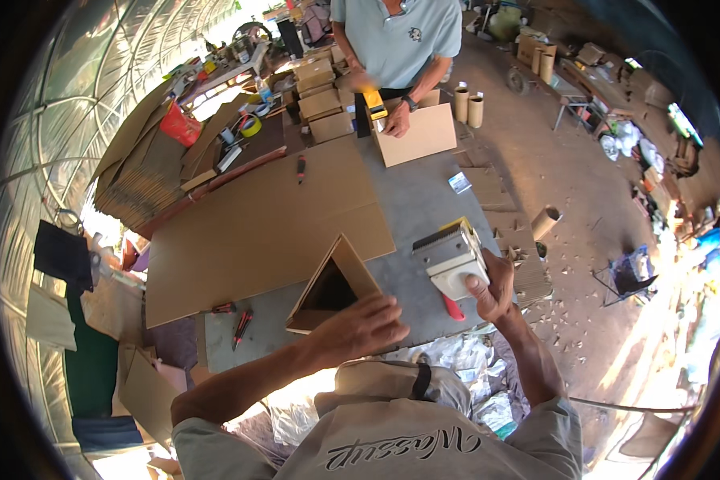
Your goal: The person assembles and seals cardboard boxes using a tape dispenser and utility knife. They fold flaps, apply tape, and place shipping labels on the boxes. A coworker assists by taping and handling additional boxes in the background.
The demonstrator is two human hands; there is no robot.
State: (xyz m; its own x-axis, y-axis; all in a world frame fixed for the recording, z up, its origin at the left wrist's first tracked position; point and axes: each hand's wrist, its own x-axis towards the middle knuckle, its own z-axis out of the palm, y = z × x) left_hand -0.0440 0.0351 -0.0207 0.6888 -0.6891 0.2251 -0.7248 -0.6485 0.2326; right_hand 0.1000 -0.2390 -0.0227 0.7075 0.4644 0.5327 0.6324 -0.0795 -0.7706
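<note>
My right hand [495, 285] grips a hand-held tape dispenser [456, 258] with a grey and white body, the thumb pressed on its side. Its serrated edge faces away from me, and a yellow part shows behind. A red handle [453, 307] sticks out below; I cannot tell whether it belongs to the dispenser. My left hand [360, 324] is over the near right corner of a triangular cardboard box [355, 270], fingers slightly apart and loosely bent. That corner is hidden by the hand, so contact is unclear. The box's dark hollow faces up.
A large cardboard sheet [258, 228] covers much of the grey table [420, 204]. Utility knives [243, 329] lie near its edges. Opposite, another person [396, 54] holds a yellow tape dispenser [374, 103] at a cardboard box [420, 135]. Stacked cardboard [150, 174] stands left.
</note>
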